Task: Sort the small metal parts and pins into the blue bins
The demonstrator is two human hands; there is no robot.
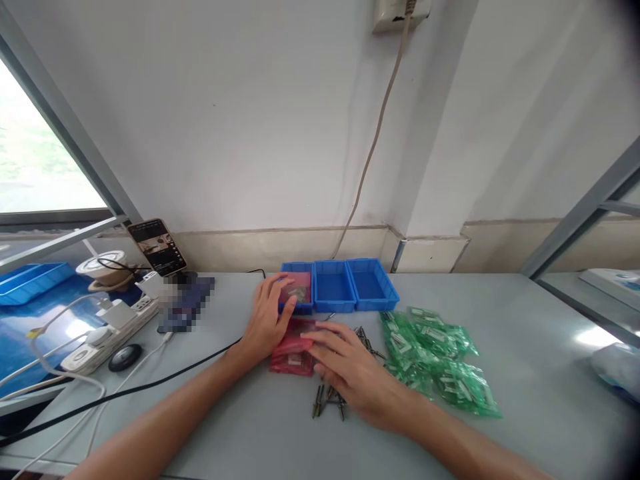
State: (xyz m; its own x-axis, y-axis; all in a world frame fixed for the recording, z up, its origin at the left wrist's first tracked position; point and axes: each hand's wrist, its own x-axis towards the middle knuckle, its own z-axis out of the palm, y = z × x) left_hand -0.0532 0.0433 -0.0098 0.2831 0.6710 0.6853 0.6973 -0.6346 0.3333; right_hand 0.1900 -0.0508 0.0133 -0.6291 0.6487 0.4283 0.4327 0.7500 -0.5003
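My left hand (265, 320) reaches over the leftmost blue bin (305, 308), its fingers and thumb spread. Its fingertips are at a red plastic packet (294, 279) lying in that bin. In front of the bin, another red plastic bag (291, 363) rests on the table, with a small pale label or part showing through it. My right hand (350, 367) lies across this bag's right side, fingers stretched out and touching the red film. Loose metal rivet-like pins (319, 401) lie below and beside my right hand, partly covered by it.
Two more blue bins (334, 308) (377, 303) stand beside the first, against the wall. Several green plastic bags (430, 350) of small parts are piled to the right. At left are a propped phone (157, 247), a black mouse (125, 358), a power strip (83, 357) and cables.
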